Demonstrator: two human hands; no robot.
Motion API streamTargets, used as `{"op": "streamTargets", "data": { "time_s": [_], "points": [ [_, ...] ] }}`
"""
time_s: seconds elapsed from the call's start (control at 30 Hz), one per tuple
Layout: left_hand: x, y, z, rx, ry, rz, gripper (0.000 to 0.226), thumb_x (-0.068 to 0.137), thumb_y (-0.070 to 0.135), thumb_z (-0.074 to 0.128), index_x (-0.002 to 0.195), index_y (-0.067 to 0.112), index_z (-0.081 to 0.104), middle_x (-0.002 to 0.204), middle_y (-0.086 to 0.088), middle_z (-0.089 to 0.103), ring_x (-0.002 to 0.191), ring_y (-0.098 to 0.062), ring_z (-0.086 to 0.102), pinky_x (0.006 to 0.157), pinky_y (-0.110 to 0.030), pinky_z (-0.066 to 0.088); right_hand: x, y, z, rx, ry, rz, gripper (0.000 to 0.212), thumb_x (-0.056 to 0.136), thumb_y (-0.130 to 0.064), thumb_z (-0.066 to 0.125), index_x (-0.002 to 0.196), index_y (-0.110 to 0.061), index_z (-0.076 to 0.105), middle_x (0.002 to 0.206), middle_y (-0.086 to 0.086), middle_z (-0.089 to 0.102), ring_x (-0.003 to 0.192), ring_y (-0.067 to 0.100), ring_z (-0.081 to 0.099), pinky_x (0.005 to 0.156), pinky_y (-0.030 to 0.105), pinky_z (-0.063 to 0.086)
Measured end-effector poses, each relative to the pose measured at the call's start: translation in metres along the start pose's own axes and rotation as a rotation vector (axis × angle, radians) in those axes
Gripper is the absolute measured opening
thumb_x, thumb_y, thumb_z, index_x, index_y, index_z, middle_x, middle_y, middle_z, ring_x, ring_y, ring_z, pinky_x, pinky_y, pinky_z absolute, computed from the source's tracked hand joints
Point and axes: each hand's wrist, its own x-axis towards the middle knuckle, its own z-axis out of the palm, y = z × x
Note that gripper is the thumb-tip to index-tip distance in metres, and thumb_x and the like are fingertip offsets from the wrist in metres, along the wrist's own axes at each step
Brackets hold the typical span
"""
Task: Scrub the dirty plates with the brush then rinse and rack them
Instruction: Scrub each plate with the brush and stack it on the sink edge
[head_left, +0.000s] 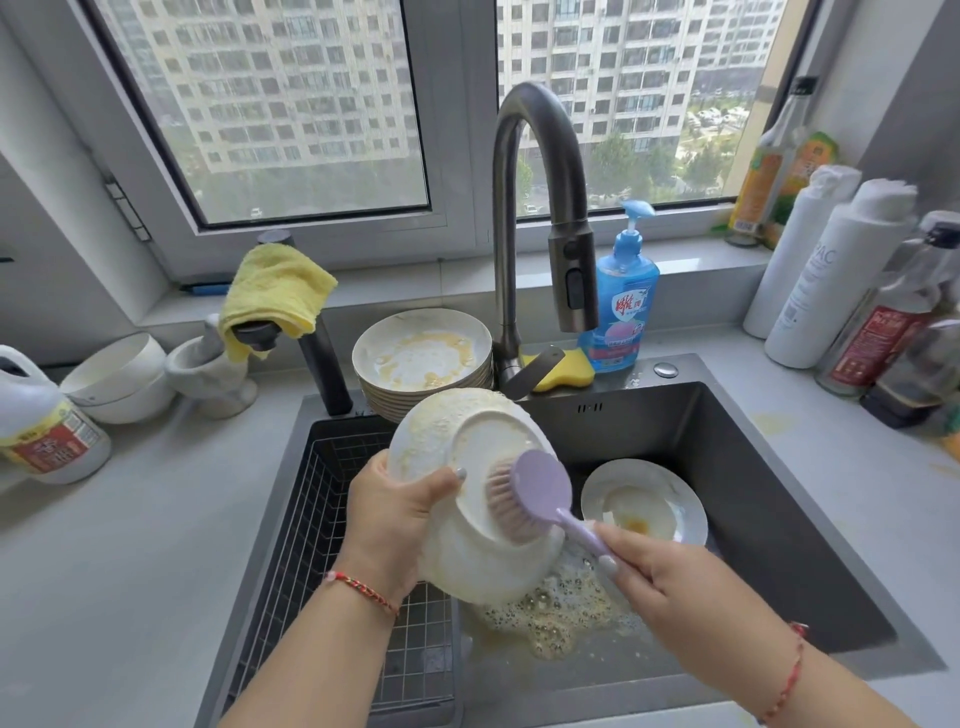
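Scrubbing is under way: the left hand (395, 512) grips a tilted plate (470, 493) by its rim, the right hand (670, 577) pinches the brush (530, 499) against its underside; rinsing likely follows.

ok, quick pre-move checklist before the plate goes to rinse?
1. Left hand grips the plate securely at its rim: ok.
2. Right hand holds the purple brush by its handle, bristles on the plate's underside: ok.
3. Plate scrubbed clean: not ok, yellowish residue on the outer rim.
4. Water running from the faucet: not ok, no stream visible.
5. Space in the wire rack on the sink's left side: ok.
6. Plate's front face clean: cannot tell, it faces away.
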Motion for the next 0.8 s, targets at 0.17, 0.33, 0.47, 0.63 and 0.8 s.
{"op": "streamTargets", "data": {
  "time_s": [0.17,0.33,0.47,0.63,0.8],
  "points": [
    [-0.003,-0.007,0.006,0.015,-0.030,-0.001,0.036,0.071,-0.009,0.077,0.099,0.008,0.062,0.097,-0.016,0.072,0.085,-0.032,0.071,0.069,-0.046,0.060,0.022,0.000,-0.012,-0.048,0.130,0.016,0.035,0.100,-0.034,0.036,0.129,-0.053,0.042,0.069,0.000,0.060,0.060,0.012,0.053,0.056,0.024,0.040],
    [0.002,-0.001,0.006,0.013,-0.035,0.034,0.041,0.067,-0.008,0.080,0.103,0.004,0.065,0.099,-0.017,0.073,0.088,-0.034,0.072,0.075,-0.050,0.060,0.012,-0.010,-0.001,-0.027,0.076,-0.092,0.031,0.099,-0.034,0.038,0.127,-0.037,0.051,0.060,0.004,0.052,0.050,0.010,0.044,0.050,0.022,0.033],
    [0.007,0.004,-0.002,-0.009,-0.021,0.051,0.040,0.070,-0.009,0.077,0.105,0.003,0.064,0.100,-0.018,0.072,0.089,-0.034,0.072,0.072,-0.046,0.060,0.000,-0.003,-0.007,-0.049,0.015,-0.003,0.039,0.100,-0.034,0.038,0.119,-0.068,0.035,0.080,0.003,0.067,0.056,0.010,0.050,0.056,0.024,0.041],
    [0.007,-0.001,-0.002,-0.056,-0.038,0.028,0.045,0.070,-0.010,0.077,0.112,-0.001,0.062,0.104,-0.022,0.071,0.093,-0.040,0.070,0.078,-0.055,0.058,0.023,0.008,-0.017,-0.145,0.139,0.090,0.039,0.101,-0.036,0.033,0.138,-0.048,0.035,0.079,-0.004,0.064,0.063,0.009,0.057,0.057,0.024,0.043],
    [0.011,0.001,-0.002,-0.118,-0.014,0.048,0.055,0.062,-0.002,0.080,0.114,0.001,0.061,0.105,-0.021,0.071,0.095,-0.040,0.070,0.081,-0.056,0.057,0.007,-0.001,-0.016,-0.064,0.054,0.041,0.034,0.101,-0.035,0.036,0.133,-0.046,0.043,0.070,-0.001,0.059,0.052,0.007,0.046,0.054,0.020,0.037]
  ]
}}
